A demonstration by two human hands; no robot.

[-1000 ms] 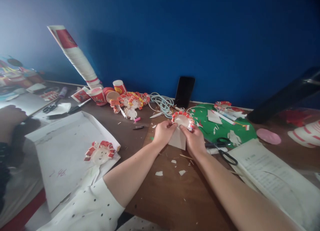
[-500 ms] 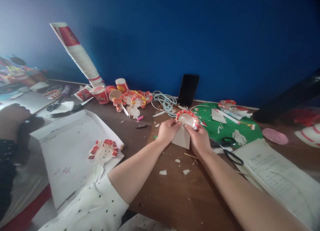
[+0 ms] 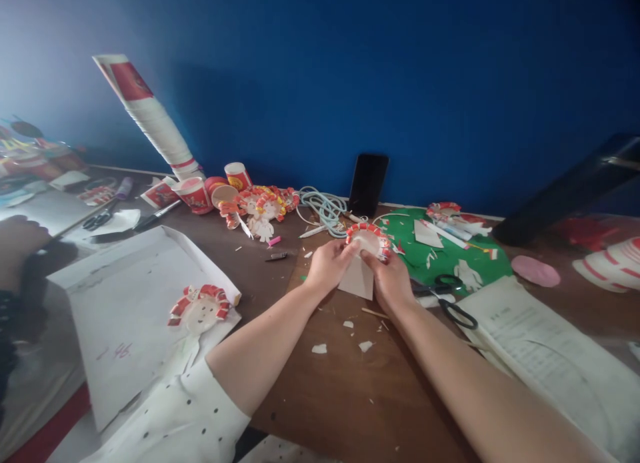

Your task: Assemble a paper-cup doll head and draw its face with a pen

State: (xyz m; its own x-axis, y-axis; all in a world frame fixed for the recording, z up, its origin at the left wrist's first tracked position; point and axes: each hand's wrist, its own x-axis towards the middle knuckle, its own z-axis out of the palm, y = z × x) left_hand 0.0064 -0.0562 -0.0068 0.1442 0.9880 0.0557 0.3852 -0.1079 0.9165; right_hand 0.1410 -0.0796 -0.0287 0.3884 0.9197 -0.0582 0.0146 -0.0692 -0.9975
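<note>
Between my two hands is a round paper-cup cutout [image 3: 367,238] with a fringe of red and white curled strips and a pale middle. My left hand [image 3: 327,271] pinches its left lower edge, the thumb lying on the pale face. On the right lower edge my right hand [image 3: 393,279] grips it, thumb also on the front. A pale piece of card [image 3: 357,279] shows just below the cutout, between the hands; whether it is joined to the cutout I cannot tell. Black-handled scissors [image 3: 453,303] lie right of my right hand, partly hidden by it.
A similar cutout with a drawn face [image 3: 203,311] rests on a white paper sheet [image 3: 120,316] at left. Behind stand a phone [image 3: 369,183], coiled cable [image 3: 325,209] and leaning cup stack [image 3: 155,123]. Right are a green mat [image 3: 420,246] and printed pages [image 3: 545,349]. Another person's hand [image 3: 20,243] shows far left.
The whole scene has shifted slightly left and down as the head view turned. Both hands keep the same hold on the cutout.
</note>
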